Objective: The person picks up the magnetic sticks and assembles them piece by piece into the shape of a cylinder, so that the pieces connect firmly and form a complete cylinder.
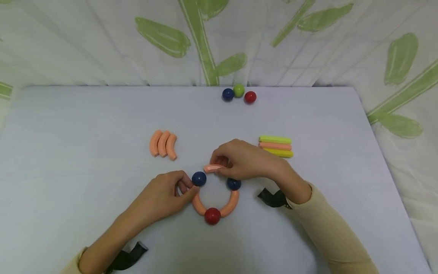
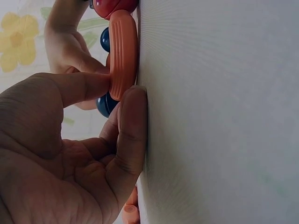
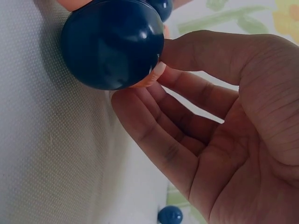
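- Leaf-patterned cloth [image 1: 308, 62] hangs behind the pale surface [image 1: 85, 125].
- Three curved orange pieces [image 1: 163, 144] lie side by side, leftmost.
- Left hand [image 1: 167, 192] pinches the left orange arc [image 1: 198, 205] by the left blue ball [image 1: 199, 179].
- Red ball [image 1: 212, 216] sits between left orange arc and right orange arc [image 1: 230, 204].
- Right hand [image 1: 241, 160] pinches the upper orange arc [image 1: 210, 168], partly hiding the right blue ball [image 1: 234, 185].
- Three far balls [image 1: 238, 90] cluster behind.
- Three sticks [image 1: 275, 146] lie just beside the right hand.
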`<state>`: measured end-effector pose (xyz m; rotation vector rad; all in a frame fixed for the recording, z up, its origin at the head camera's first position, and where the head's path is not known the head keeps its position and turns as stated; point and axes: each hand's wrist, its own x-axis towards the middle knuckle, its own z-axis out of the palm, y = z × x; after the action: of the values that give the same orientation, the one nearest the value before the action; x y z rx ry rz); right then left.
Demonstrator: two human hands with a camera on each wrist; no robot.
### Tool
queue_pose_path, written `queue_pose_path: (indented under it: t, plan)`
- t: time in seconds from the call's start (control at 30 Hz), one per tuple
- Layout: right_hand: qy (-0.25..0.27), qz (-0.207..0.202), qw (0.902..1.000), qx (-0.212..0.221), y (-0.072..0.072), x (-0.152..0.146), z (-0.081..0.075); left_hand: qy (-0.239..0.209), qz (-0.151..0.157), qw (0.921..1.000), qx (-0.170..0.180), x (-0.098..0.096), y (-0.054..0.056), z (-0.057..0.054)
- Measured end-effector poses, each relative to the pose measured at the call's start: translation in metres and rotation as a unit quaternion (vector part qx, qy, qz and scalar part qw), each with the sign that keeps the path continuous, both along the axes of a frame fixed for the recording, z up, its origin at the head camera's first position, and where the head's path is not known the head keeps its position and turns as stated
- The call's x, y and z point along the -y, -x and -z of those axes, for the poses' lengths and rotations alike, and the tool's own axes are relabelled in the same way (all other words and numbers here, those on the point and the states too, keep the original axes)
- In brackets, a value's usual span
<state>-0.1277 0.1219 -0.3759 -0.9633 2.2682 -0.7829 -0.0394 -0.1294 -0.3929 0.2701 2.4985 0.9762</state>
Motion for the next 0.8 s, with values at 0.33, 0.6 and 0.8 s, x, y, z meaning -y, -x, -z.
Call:
queue_pose_path:
  t: [0.33,0.6,0.8]
  plan:
    - [0.003,-0.009,0.9999,0.004,0.0003,-0.0001,-0.0009,-0.002,-0.002,1.0,0.002,0.0006,-0.0002,-0.0014]
    - [0.012,-0.017,0.9998,0.002,-0.0005,-0.0018,0.0009,0.012,-0.003,0.9999,0.0,-0.0006,-0.001,0.0023]
    - [0.006,-0.017,0.9998,0.001,0.0011,-0.0027,0.0026,0.01,-0.009,0.9999,0.002,-0.0006,-0.0007,0.0021]
